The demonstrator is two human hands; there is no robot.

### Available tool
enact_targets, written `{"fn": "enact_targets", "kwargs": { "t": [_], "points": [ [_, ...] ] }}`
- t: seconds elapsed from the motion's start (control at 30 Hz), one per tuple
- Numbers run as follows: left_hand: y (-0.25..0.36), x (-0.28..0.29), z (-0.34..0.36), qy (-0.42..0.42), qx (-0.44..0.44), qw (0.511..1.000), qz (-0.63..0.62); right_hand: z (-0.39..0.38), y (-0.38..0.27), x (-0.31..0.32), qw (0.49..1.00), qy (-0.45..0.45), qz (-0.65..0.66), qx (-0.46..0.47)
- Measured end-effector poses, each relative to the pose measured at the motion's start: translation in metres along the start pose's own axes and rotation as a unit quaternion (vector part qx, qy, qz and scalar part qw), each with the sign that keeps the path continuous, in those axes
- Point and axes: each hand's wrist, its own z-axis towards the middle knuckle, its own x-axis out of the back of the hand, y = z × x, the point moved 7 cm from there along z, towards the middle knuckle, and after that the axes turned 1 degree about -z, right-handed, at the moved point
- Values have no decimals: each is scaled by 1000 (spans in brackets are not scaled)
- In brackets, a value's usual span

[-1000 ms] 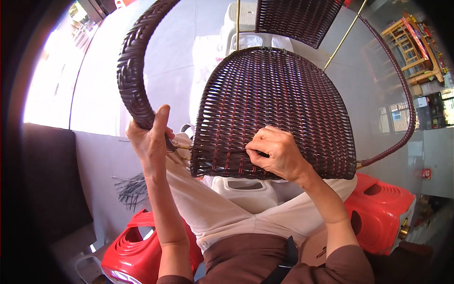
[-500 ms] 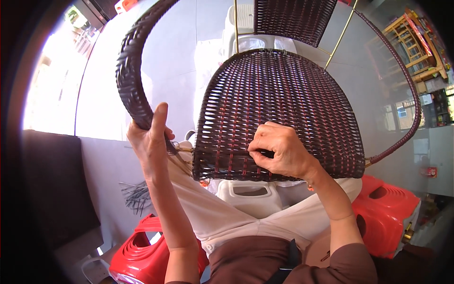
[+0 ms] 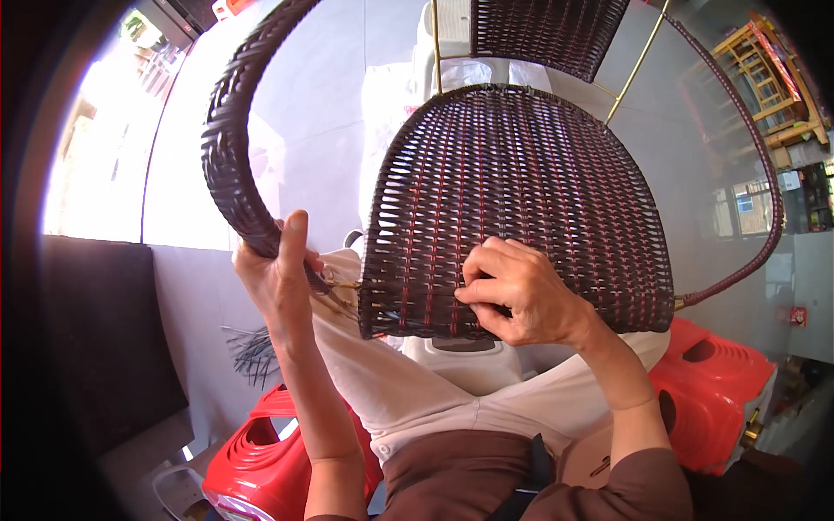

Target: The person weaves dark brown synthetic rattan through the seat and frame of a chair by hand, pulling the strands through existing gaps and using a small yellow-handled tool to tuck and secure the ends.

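Two hands (image 3: 530, 297), one woven seat (image 3: 512, 191), one backrest (image 3: 547, 35), two armrests (image 3: 228, 148), two red stools (image 3: 717, 391) alongside

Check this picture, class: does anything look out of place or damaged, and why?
A bunch of dark strips lies loose on the floor, left of the person's left forearm; its splayed ends look untidy against the orderly weave of the wicker seat. No clear damage or spill shows.

Left hand (image 3: 280, 265) clasped, right hand (image 3: 521, 295) pinched.

Right hand (image 3: 526, 295) now nearer front edge of woven seat (image 3: 512, 195) — left hand (image 3: 276, 276) slightly lower in view.
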Motion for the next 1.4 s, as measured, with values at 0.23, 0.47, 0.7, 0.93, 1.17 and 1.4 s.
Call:
{"fn": "enact_targets", "kwargs": {
  "t": [0.23, 0.47, 0.7, 0.93, 1.17, 1.4],
  "points": [
    [0, -1, 5, -13, -11, 1000, -13, 0, 5, 5, 999, 19, 8, -39],
    [3, -4, 2, -32, -79, 996, -2, -64, -6, 52, 961, 222, -102, -129],
    [8, -11, 14, -65, -1, 998, 7, -107, -11, 20, 877, 110, -430, -183],
    [5, -10, 29, -144, 6, 989, -27, -102, -10, 25, 864, 184, -457, -102],
    [-2, -14, 12, -155, 50, 974, -157, -115, -8, 32, 875, 199, -427, -107],
    [-1, -1, 9, -133, 55, 981, -134, -112, -11, 27, 884, 197, -411, -108]
  ]
}}
